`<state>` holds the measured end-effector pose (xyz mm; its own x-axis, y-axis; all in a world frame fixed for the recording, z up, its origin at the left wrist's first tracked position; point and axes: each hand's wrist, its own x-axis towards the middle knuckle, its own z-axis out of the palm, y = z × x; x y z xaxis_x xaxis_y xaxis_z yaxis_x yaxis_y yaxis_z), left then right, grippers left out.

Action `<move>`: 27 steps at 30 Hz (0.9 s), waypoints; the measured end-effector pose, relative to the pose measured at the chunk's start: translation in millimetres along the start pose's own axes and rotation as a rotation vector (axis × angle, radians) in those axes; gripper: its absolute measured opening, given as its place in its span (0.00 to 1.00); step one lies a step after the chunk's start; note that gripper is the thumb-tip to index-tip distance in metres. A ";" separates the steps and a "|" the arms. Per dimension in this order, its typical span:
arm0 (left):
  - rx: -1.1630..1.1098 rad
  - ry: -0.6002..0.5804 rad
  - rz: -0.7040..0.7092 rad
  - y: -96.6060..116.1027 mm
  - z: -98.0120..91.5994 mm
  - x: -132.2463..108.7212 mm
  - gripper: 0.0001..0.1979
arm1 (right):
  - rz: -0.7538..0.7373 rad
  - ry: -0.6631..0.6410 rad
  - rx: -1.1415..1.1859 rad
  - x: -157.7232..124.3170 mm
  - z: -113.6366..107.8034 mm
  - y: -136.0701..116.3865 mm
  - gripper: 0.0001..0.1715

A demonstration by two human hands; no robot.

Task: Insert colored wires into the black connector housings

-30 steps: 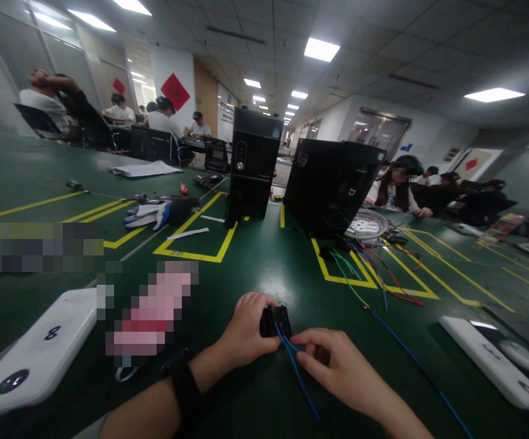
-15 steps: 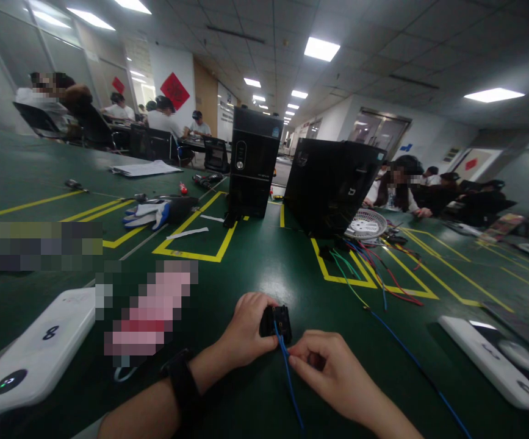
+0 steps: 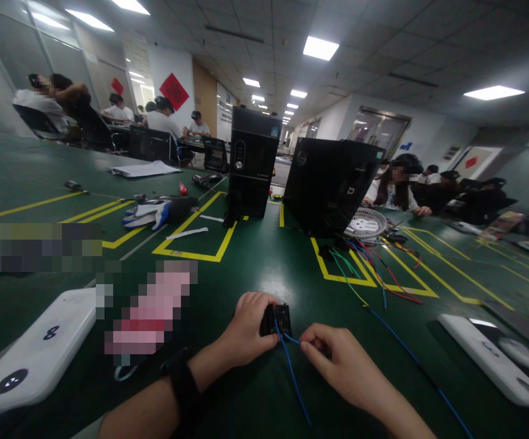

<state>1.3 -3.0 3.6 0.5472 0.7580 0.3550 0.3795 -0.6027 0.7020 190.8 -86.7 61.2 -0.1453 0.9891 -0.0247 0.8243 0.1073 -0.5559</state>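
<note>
Black block (image 3: pixel 281 318), just one, is in my left grip (image 3: pixel 251 326), with my thumb and fingers closed on it. I cannot tell if it touches the green surface (image 3: pixel 259 268). Two blue strands (image 3: pixel 294 377) of wire show at it. My right grip (image 3: pixel 335 356) pinches one strand; the other runs down toward me. Farther out are one long blue wire (image 3: pixel 385 323), two white gadgets (image 3: pixel 39 341), one on each side, and two big black cases (image 3: pixel 255 164) standing behind.

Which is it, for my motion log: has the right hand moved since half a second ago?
Yes, the right hand shifted slightly rightward, toward the white device at right.
</note>
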 end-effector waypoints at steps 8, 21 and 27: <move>0.019 0.013 0.023 0.1 1.7 0.9 0.20 | -0.049 0.050 0.158 2.3 8.2 -3.2 0.14; 0.010 0.006 0.029 -3.3 1.9 0.8 0.22 | -0.108 -0.047 -0.009 -1.7 5.3 -3.0 0.11; 0.010 -0.006 0.030 -3.7 1.1 1.0 0.22 | -0.038 0.017 -0.039 -1.1 -0.5 -0.4 0.11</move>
<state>1.2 -0.3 0.6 0.5631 0.7379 0.3721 0.3700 -0.6277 0.6849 191.0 -87.8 61.9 -0.1683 0.9857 0.0103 0.8391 0.1487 -0.5233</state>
